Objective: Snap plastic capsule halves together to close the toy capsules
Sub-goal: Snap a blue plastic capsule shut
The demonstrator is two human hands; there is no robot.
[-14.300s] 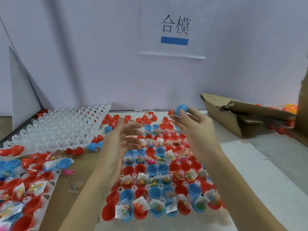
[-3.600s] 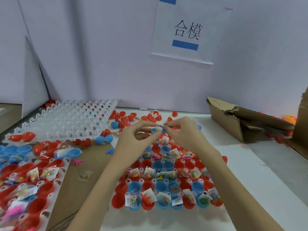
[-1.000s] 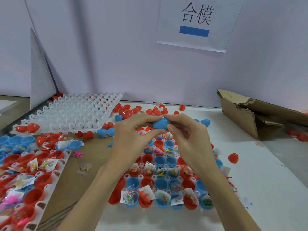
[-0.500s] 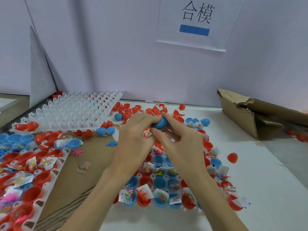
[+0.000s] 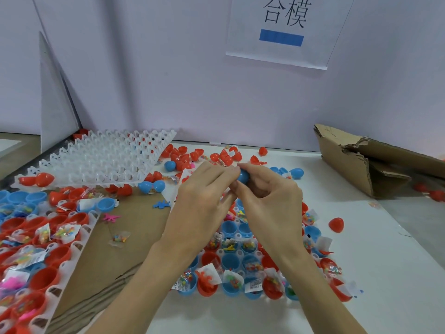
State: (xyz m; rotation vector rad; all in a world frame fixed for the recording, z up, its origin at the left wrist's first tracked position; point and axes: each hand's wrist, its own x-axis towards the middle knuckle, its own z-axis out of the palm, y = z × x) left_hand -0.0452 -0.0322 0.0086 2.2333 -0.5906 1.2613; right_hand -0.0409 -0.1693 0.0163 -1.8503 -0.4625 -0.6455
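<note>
Soft, even, bright light falls from above, with no glare. The hands throw faint shadows on the white surface (image 5: pixel 385 273). Wide-angle distortion bends the edges, and the lower left corner is slightly blurred; the centre stays reasonably sharp.

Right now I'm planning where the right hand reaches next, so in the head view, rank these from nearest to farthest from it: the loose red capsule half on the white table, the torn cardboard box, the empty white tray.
From the right hand:
1. Loose red capsule half, to its right.
2. Empty white tray, far left, beyond the left hand.
3. Torn cardboard box, far right by the wall; close to the tray's rank.

blue capsule (image 5: pixel 243 176) mostly hidden by fingers (image 5: pixel 216 174)
</note>
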